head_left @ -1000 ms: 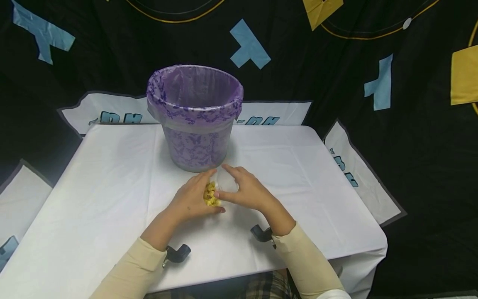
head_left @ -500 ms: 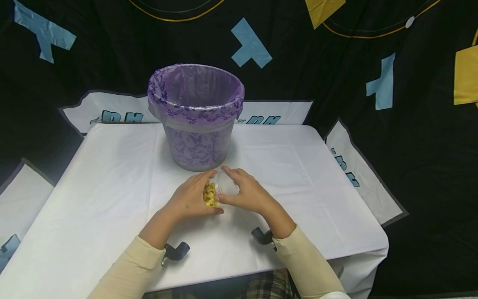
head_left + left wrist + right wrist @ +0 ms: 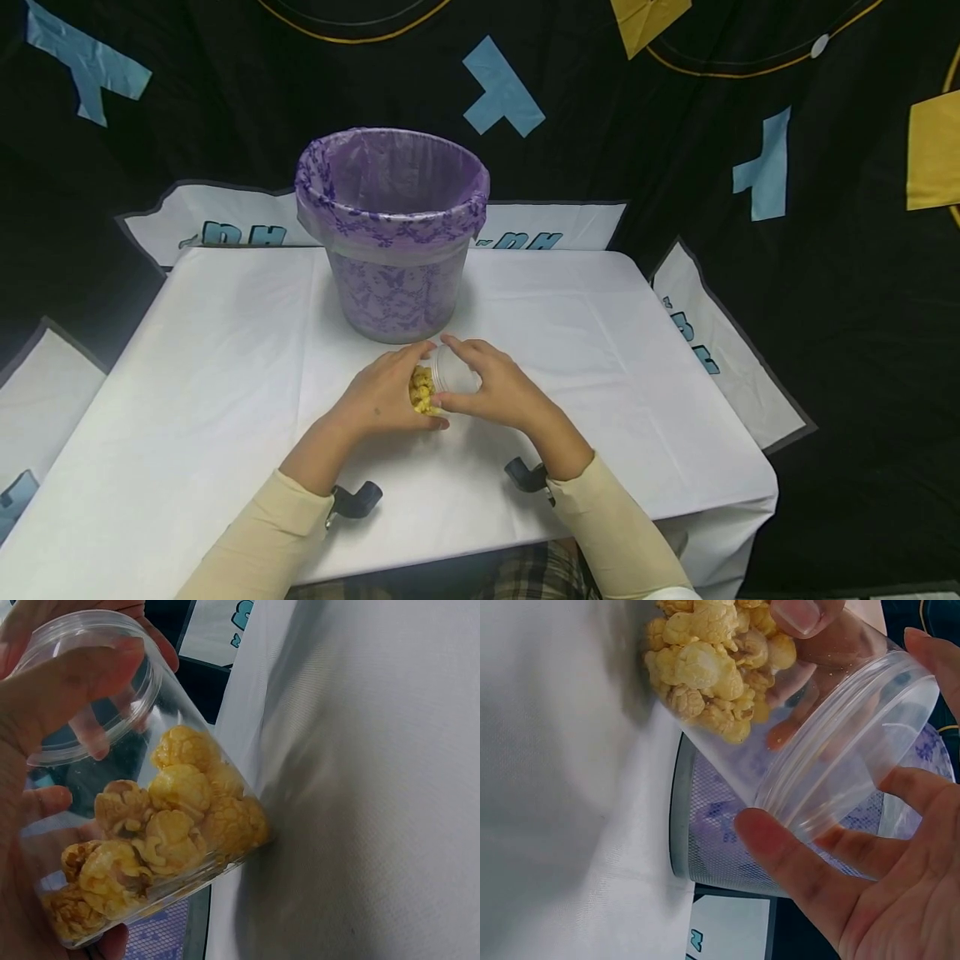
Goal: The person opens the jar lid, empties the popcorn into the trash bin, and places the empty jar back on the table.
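Black fabric backdrop (image 3: 225,92) with light-blue tape shapes (image 3: 504,87), white cloth-covered table (image 3: 592,367) in front of it. Starting at the fingers: the left hand (image 3: 378,400) is curled round a clear cylindrical plastic jar (image 3: 166,712) part-filled with lumpy yellow popcorn (image 3: 705,667), and the right hand (image 3: 502,383) has its fingertips spread round the clear ribbed plastic lid (image 3: 847,742), gripping it by the edge. Jar's tipped sideways between the two hands, lid end toward the right; can't tell if it touches the cloth. Lid looks seated to me. My read is this is the lid-turning step, though I couldn't say whether it's loosening or tightening. Either way, next move wants a firm left grip, no squashing, while the right wrist twists. Just beyond the jar, a purple floral-lined mesh bin (image 3: 397,292) stands upright.
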The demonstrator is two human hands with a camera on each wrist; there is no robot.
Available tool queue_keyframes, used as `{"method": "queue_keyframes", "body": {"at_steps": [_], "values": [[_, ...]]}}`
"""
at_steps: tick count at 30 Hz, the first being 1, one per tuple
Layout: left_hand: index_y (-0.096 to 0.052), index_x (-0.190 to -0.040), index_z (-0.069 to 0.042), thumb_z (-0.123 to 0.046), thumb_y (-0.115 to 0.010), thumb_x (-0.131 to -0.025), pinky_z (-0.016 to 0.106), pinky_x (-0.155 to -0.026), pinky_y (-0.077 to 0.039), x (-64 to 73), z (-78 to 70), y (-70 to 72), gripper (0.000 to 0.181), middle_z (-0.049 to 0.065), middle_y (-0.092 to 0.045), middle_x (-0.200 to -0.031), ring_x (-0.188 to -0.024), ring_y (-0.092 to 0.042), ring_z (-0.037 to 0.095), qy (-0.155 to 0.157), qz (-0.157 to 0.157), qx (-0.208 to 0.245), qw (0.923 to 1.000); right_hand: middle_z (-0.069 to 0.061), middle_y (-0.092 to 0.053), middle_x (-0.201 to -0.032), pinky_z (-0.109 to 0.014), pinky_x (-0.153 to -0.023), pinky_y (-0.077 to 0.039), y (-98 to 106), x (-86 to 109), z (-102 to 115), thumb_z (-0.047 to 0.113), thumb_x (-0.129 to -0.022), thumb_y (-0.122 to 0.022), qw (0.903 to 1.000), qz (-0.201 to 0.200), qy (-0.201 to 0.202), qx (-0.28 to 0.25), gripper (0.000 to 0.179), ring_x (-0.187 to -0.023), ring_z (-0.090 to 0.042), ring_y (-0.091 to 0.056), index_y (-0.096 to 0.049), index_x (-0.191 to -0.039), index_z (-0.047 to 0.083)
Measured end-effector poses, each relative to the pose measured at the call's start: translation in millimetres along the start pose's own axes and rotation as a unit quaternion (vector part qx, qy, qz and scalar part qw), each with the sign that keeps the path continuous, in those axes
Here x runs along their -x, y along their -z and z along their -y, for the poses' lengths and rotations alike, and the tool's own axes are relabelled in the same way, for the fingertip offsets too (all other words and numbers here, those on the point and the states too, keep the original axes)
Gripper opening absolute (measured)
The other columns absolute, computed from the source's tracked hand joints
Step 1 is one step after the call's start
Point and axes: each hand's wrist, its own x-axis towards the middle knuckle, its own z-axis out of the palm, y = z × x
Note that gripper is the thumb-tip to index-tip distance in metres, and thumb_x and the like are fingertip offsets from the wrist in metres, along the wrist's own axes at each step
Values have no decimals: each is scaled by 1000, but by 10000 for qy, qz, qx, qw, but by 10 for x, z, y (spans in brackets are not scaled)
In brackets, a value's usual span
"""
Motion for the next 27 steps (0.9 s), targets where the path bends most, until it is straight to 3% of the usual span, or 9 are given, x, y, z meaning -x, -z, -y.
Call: {"method": "queue_keyframes", "body": {"at_steps": [14,20,27], "values": [[-34,-136,-20,-74,-69,-47,41,-92,-43,-25,6,3,110,-4,-47,-128,-112,-49,19,-26,88,-28,10000,2,-45,-130,-39,-94,-44,-15,-11,-66,61,-69,-65,9983,-262,523,-29,82,-118,-15,-44,-26,-138,42],[-29,-140,-25,-76,-67,-47,44,-93,-42,-34,3,14,112,-3,-42,-136,-114,-49,22,10,221,-41,9997,5,-47,-127,-37,-93,-45,4,-12,-69,65,-67,-64,9969,-336,703,82,81,-115,-12,-46,-32,-137,40],[-32,-137,-29,-78,-65,-47,42,-89,-45,-45,-8,25,108,-6,-44,-133,-109,-51,18,-25,130,-73,9999,4,-45,-131,-38,-95,-44,35,-1,-64,65,-66,-65,9958,-365,830,142,80,-119,-14,-45,-33,-136,42]]}}
